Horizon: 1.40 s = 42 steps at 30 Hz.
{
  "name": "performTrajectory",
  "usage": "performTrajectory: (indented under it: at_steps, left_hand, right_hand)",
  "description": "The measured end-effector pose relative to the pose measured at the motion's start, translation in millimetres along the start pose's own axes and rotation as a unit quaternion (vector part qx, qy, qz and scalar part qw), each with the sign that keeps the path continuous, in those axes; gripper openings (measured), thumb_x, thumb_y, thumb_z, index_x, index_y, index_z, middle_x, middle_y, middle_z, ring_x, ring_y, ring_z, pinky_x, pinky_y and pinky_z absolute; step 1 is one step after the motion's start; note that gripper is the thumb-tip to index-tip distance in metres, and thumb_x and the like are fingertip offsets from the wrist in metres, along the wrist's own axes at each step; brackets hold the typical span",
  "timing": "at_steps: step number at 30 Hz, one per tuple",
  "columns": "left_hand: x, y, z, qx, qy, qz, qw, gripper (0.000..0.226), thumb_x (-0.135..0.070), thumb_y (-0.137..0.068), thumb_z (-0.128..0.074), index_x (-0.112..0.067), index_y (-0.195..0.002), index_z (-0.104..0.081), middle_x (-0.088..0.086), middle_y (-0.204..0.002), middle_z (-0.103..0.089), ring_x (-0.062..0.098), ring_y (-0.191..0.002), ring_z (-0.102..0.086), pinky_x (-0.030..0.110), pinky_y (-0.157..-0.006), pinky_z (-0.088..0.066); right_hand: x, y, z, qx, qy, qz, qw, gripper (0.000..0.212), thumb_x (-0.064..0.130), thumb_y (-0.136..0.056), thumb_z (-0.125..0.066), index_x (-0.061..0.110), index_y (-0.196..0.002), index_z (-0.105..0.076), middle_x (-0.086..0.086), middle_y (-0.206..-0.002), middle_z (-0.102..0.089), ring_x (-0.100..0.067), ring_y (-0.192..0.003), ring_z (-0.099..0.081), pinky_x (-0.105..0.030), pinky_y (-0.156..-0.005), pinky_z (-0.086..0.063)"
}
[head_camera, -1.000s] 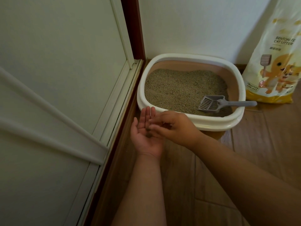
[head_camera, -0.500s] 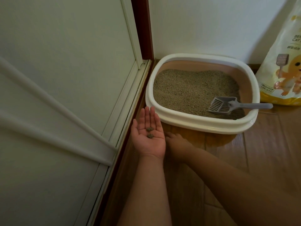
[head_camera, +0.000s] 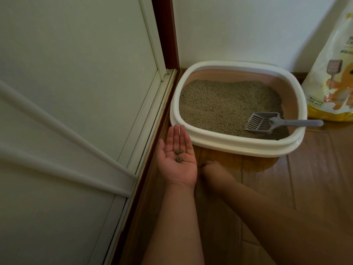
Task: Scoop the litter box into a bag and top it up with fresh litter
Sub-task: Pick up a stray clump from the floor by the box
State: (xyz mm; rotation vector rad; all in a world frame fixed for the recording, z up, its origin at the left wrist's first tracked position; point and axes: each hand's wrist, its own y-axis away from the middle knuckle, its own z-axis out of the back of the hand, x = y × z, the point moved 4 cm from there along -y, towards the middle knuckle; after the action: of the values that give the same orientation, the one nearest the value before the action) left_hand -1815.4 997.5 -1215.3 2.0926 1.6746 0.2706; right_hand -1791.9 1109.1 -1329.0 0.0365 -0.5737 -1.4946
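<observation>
1. The litter box (head_camera: 236,143) is seen right of centre in the frame, its long axis running left to right, set against the white wall (head_camera: 248,25) in the corner.
2. The grey scoop (head_camera: 267,124) is laid in the lower right of the litter (head_camera: 219,106); its slotted head points left and its handle reaches right over the rim.
3. The left hand (head_camera: 177,157) is held flat, palm up, at centre frame just below the box's left corner, fingers straight, with two small litter clumps (head_camera: 45,155) resting on the palm.
4. The right hand (head_camera: 214,171) is lowered to the wooden floor (head_camera: 305,188) beside it, fingers curled downward; whether anything is pinched cannot be told.
5. A pale folding door (head_camera: 66,92) fills the left of the frame.
6. A yellow litter bag (head_camera: 332,83) stands at the right edge, near the box.
</observation>
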Motion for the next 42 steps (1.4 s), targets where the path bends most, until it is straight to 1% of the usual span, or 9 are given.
performTrajectory:
  at_steps: [7, 11, 17, 21, 25, 29, 33, 35, 42]
  left_hand:
    - [7.5, 3.5, -6.5, 0.001, -0.017, 0.012, 1.0, 0.044, -0.032, -0.103, -0.05, 0.0, -0.127, -0.067, 0.018, -0.133, -0.068, 0.03, -0.123, -0.067, 0.041, -0.111, -0.048]
    - [10.0, 0.5, -8.2, 0.001, -0.021, -0.002, 1.0, 0.042, -0.031, -0.103, -0.049, 0.0, -0.127, -0.066, 0.017, -0.133, -0.068, 0.031, -0.123, -0.067, 0.042, -0.114, -0.045]
    - [25.1, 3.8, -11.3, 0.002, -0.059, 0.004, 0.998, 0.043, -0.031, -0.105, -0.044, -0.003, -0.13, -0.064, 0.015, -0.134, -0.068, 0.028, -0.121, -0.068, 0.041, -0.111, -0.047]
    - [38.4, 4.9, -14.8, 0.013, -0.076, 0.019, 0.997, 0.045, -0.032, -0.104, -0.041, -0.006, -0.134, -0.063, 0.011, -0.138, -0.066, 0.023, -0.124, -0.066, 0.027, -0.077, -0.06]
    - [53.1, 6.6, -21.8, 0.03, -0.078, 0.033, 0.996, 0.044, -0.032, -0.103, -0.042, -0.005, -0.128, -0.066, 0.012, -0.137, -0.066, 0.028, -0.126, -0.065, 0.045, -0.087, -0.061]
    - [62.1, 3.7, -30.8, 0.041, -0.058, 0.05, 0.996, 0.046, -0.031, -0.104, -0.041, -0.002, -0.133, -0.062, 0.015, -0.138, -0.065, 0.026, -0.123, -0.067, 0.041, -0.105, -0.053]
    - [64.9, 5.4, -36.3, 0.04, -0.053, 0.038, 0.997, 0.045, -0.028, -0.103, -0.046, -0.003, -0.139, -0.06, 0.014, -0.134, -0.068, 0.026, -0.12, -0.069, 0.04, -0.104, -0.053]
    - [66.2, 8.8, -41.1, 0.045, -0.04, 0.035, 0.998, 0.043, -0.026, -0.103, -0.047, -0.002, -0.135, -0.062, 0.014, -0.132, -0.069, 0.027, -0.119, -0.069, 0.042, -0.105, -0.053]
    - [95.5, 23.0, -63.9, 0.085, -0.051, 0.076, 0.992, 0.04, -0.028, -0.105, -0.046, -0.002, -0.125, -0.068, 0.018, -0.132, -0.069, 0.028, -0.123, -0.067, 0.044, -0.115, -0.044]
  right_hand:
    - [-6.5, 29.1, 58.1, -0.075, -0.108, -0.02, 0.991, 0.019, 0.018, -0.092, -0.059, 0.023, -0.107, -0.068, -0.003, -0.108, -0.068, -0.024, -0.102, -0.064, -0.038, -0.087, -0.053]
    - [-0.7, 50.1, 100.7, -0.161, -0.214, -0.013, 0.963, 0.027, 0.016, -0.096, -0.06, 0.025, -0.121, -0.066, 0.005, -0.112, -0.072, -0.013, -0.1, -0.066, -0.032, -0.091, -0.054]
    - [11.0, 73.8, 154.1, -0.247, -0.261, 0.044, 0.932, 0.022, 0.022, -0.092, -0.07, 0.025, -0.114, -0.072, 0.011, -0.099, -0.069, -0.002, -0.084, -0.063, -0.013, -0.077, -0.049]
    - [19.1, 80.8, 167.7, -0.283, -0.249, 0.097, 0.921, 0.024, 0.017, -0.086, -0.076, 0.022, -0.109, -0.073, 0.008, -0.096, -0.065, -0.006, -0.091, -0.061, -0.025, -0.083, -0.054]
    - [23.7, 86.9, 168.8, -0.282, -0.255, 0.128, 0.916, 0.025, 0.012, -0.082, -0.079, 0.019, -0.106, -0.075, 0.003, -0.097, -0.068, -0.011, -0.092, -0.062, -0.032, -0.083, -0.055]
    - [18.4, 89.1, 168.2, -0.267, -0.236, 0.111, 0.928, 0.029, 0.01, -0.083, -0.075, 0.021, -0.11, -0.078, 0.002, -0.102, -0.073, -0.008, -0.088, -0.064, -0.023, -0.085, -0.053]
    - [8.0, 95.8, 176.2, -0.26, -0.266, 0.109, 0.922, 0.028, 0.01, -0.088, -0.07, 0.022, -0.112, -0.078, 0.008, -0.106, -0.075, -0.002, -0.091, -0.066, -0.014, -0.087, -0.05]
    - [-1.0, 100.1, 181.6, -0.273, -0.379, 0.091, 0.88, 0.024, 0.009, -0.09, -0.071, 0.017, -0.112, -0.077, 0.005, -0.106, -0.076, -0.006, -0.098, -0.069, -0.021, -0.091, -0.054]
    - [-28.0, 107.9, 190.5, -0.267, -0.771, 0.04, 0.577, 0.03, 0.008, -0.099, -0.059, 0.0, -0.128, -0.064, -0.017, -0.124, -0.07, -0.027, -0.12, -0.066, -0.04, -0.106, -0.05]
